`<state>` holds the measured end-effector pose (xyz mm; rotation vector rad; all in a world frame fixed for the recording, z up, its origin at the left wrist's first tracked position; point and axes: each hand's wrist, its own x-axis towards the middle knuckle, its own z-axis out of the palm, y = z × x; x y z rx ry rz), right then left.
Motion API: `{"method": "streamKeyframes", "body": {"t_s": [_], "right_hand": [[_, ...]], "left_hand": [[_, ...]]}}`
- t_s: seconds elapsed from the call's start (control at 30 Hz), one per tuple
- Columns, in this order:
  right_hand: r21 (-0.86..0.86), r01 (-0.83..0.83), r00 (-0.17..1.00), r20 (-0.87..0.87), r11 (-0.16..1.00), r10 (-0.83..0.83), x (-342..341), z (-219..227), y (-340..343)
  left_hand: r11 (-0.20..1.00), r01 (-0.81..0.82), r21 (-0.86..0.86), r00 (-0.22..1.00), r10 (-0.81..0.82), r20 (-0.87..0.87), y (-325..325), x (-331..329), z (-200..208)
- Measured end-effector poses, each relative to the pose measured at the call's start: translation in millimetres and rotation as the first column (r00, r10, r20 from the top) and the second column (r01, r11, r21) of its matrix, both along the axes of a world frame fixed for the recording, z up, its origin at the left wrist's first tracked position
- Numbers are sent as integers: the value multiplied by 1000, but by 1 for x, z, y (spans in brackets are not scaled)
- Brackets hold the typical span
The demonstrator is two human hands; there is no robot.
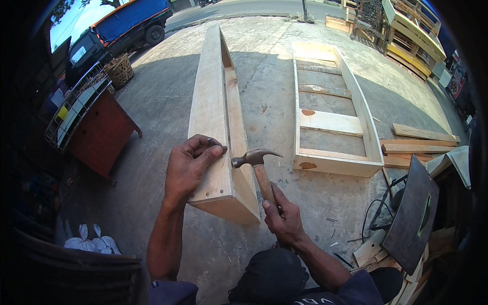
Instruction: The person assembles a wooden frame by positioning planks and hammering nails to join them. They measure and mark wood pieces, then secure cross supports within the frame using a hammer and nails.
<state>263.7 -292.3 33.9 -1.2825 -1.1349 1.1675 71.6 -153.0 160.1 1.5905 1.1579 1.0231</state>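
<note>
1. Wooden frame (209, 101) stands on its long side on the concrete floor (272, 101), left of a second frame (335, 168) that lies flat.
2. Left hand (189, 163) rests on its upper side, thumb and fingertips drawn together; whether they pinch anything cannot be told.
3. Right hand (285, 217) wraps closely around the handle of a hammer (261, 175), its head just beside the standing frame's edge.
</note>
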Motion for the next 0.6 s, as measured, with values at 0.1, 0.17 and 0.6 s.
{"method": "streamKeyframes", "body": {"t_s": [0.1, 0.17, 0.6], "right_hand": [[6, 102, 984, -147, 995, -100, 1, 3, 3], [94, 69, 996, 58, 993, -74, 2, 3, 4], [341, 74, 897, 387, 937, -212, 44, 48, 22]], "left_hand": [[1000, -3, -13, 1000, 3, -31, 0, 0, 0], [1000, -15, -11, 999, 14, -32, -1, 0, 0], [999, -31, -11, 999, 30, -45, 0, 0, 0]]}}
